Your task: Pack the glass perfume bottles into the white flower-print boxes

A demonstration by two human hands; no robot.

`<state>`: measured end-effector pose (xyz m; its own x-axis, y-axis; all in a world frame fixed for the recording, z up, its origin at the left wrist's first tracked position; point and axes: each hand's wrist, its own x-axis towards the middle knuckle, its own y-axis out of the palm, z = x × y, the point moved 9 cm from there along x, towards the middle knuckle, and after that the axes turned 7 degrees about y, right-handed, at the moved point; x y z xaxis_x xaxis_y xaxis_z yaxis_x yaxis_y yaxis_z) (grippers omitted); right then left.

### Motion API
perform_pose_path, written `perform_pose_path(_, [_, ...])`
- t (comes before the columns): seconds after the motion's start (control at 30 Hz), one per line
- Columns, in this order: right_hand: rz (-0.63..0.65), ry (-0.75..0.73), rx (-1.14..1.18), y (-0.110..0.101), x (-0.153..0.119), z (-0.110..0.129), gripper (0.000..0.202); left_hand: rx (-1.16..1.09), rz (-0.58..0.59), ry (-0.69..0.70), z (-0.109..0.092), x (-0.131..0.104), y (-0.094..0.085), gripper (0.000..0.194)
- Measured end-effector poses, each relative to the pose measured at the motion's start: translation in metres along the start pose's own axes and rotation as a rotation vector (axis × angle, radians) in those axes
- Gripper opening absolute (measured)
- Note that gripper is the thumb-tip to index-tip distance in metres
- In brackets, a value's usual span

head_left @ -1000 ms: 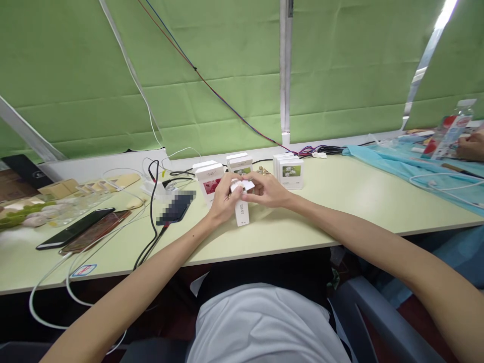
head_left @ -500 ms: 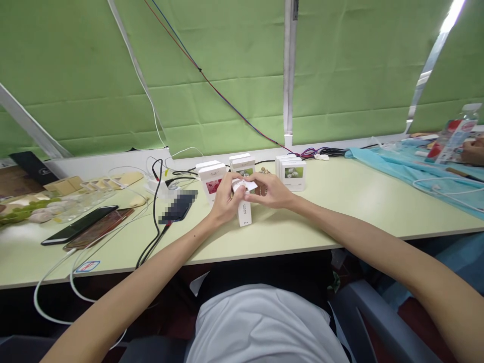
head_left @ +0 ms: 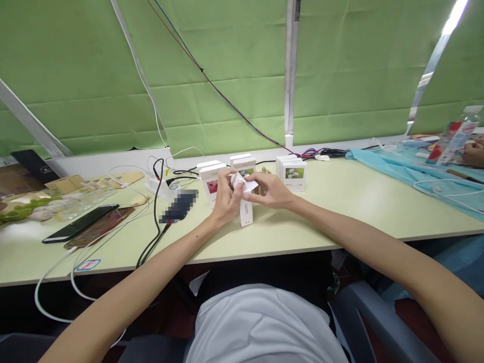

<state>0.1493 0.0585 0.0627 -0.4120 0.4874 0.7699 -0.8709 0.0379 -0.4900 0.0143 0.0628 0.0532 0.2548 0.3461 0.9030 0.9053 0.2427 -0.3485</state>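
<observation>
Over the middle of the table, my left hand (head_left: 228,198) is closed around the top of a narrow white box (head_left: 246,214) with small dark print on its side. My right hand (head_left: 273,191) pinches at the same top end from the right, thumb and forefinger close together. A pointed white flap (head_left: 251,187) juts out between the hands. The fingers cover much of the box top. Behind my left hand stand white picture cards with a red flower (head_left: 212,174), and further back cards with a green picture (head_left: 242,160). White-flower cards (head_left: 294,175) stand right of my right hand.
A gold-coloured ornament (head_left: 265,171) is partly behind my right hand. Phones (head_left: 81,223) and cables (head_left: 157,201) lie at left. On the right, blue cloth (head_left: 401,174) bears a bottle (head_left: 459,133), with another person's hand (head_left: 474,153) beside it. The table's front edge (head_left: 280,252) runs below my forearms.
My left fingers have shifted slightly at the top of the box, and the white flap shows at a somewhat different angle. Both hands otherwise stay in place.
</observation>
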Motion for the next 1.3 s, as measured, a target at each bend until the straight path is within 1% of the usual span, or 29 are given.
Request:
perform_pose_path(0.13, [0.002,-0.006,-0.011,0.0,0.001,0.003,0.046,0.0,-0.054,0.018,-0.003,0.0,-0.004,0.043])
perform_pose_path(0.3, [-0.028,-0.001,-0.011,-0.006,0.002,0.007,0.038,0.085,-0.073,0.069,-0.018,0.006,-0.007,0.036])
perform_pose_path(0.37, [-0.033,-0.011,-0.022,-0.006,0.002,0.009,0.037,0.139,-0.085,0.097,-0.024,0.007,-0.01,0.038])
perform_pose_path(0.47, [-0.028,-0.03,-0.007,-0.005,0.001,0.013,0.033,0.173,-0.089,0.098,-0.027,0.007,-0.011,0.041])
perform_pose_path(0.63, [-0.022,-0.077,-0.003,-0.002,-0.001,0.019,0.029,0.166,-0.103,0.062,-0.022,0.006,-0.013,0.038])
perform_pose_path(0.8, [-0.05,-0.144,-0.032,-0.002,-0.003,0.025,0.029,0.091,-0.133,0.039,-0.018,0.004,-0.015,0.032])
perform_pose_path(0.93, [-0.066,-0.156,-0.06,-0.001,-0.004,0.025,0.03,0.031,-0.14,-0.048,-0.008,0.002,-0.014,0.031])
perform_pose_path(1.07, [-0.061,-0.184,-0.054,0.0,-0.006,0.029,0.027,-0.064,-0.141,-0.127,0.002,-0.001,-0.012,0.031])
perform_pose_path(1.17, [-0.027,-0.151,-0.032,0.002,-0.005,0.027,0.03,-0.098,-0.138,-0.124,0.003,-0.001,-0.011,0.032])
perform_pose_path(1.3, [-0.003,-0.012,0.042,0.002,0.0,0.014,0.042,-0.033,-0.145,-0.106,0.004,-0.002,-0.013,0.032])
